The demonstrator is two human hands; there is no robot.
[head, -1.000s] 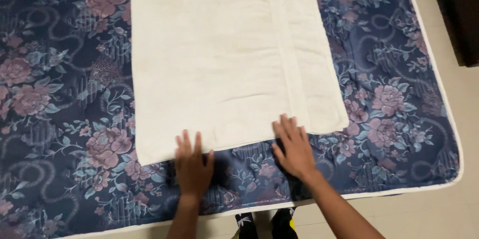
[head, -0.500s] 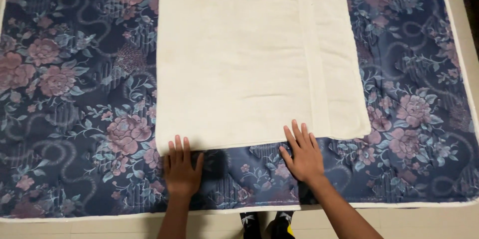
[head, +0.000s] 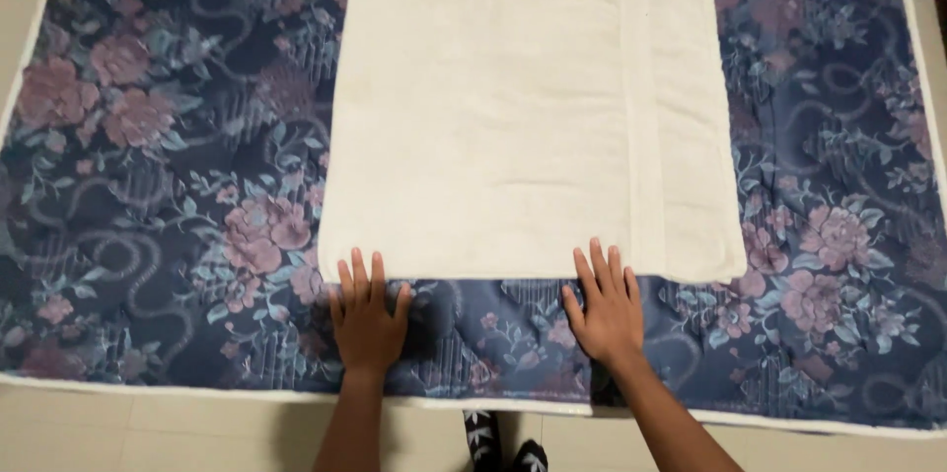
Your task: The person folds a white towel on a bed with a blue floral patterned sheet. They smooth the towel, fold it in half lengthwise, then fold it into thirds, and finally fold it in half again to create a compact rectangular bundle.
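The towel [head: 523,107] is cut off at the top. Both hands, left [head: 367,312] and right [head: 605,304], lie flat and released at its near edge on the mattress [head: 148,156], further apart than before.

A cream towel [head: 513,107] lies flat on a dark blue mattress [head: 148,137] printed with pink flowers; a folded band runs down the towel's right part. Both hands lie flat, palms down, fingers spread, at the towel's near edge. The left hand [head: 367,314] rests near the towel's near left corner, fingertips touching the edge. The right hand [head: 604,304] rests further right, fingertips just over the edge. A pale floor [head: 197,433] shows along the mattress's near side, with patterned socks [head: 503,447] between the forearms.
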